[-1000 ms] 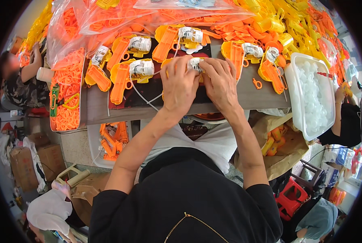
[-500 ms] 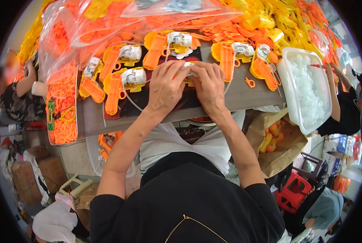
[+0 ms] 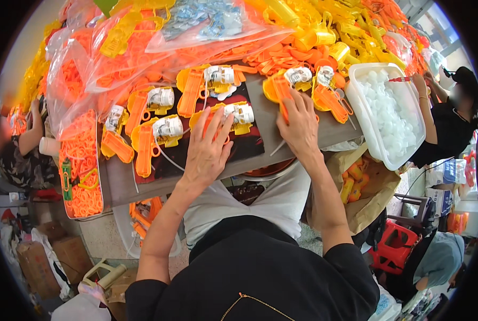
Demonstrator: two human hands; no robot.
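Half-built toy guns, each with an orange body, yellow shell and white cylinder, lie on the work table. My left hand (image 3: 208, 147) rests with fingers spread over one toy gun (image 3: 240, 116) at the front of the dark mat; its white cylinder shows beside my fingertips. My right hand (image 3: 299, 125) has its fingers curled over the orange body of another toy gun (image 3: 275, 88), right of the mat. Farther left, a toy gun (image 3: 144, 148) lies on the mat trailing a pale tube (image 3: 169, 161). One more (image 3: 330, 100) sits beyond my right hand.
A white tub (image 3: 414, 136) of translucent pieces stands at right, above a paper bag (image 3: 381, 188) with orange and yellow parts. A tray (image 3: 100, 182) of orange rings lies left. Plastic sheeting (image 3: 105, 88) and heaped parts fill the back. Other people sit at both sides.
My hands have parted. The toy gun they were both on now lies on the mat under my left hand, and my right hand has moved right onto another. The view has shifted.
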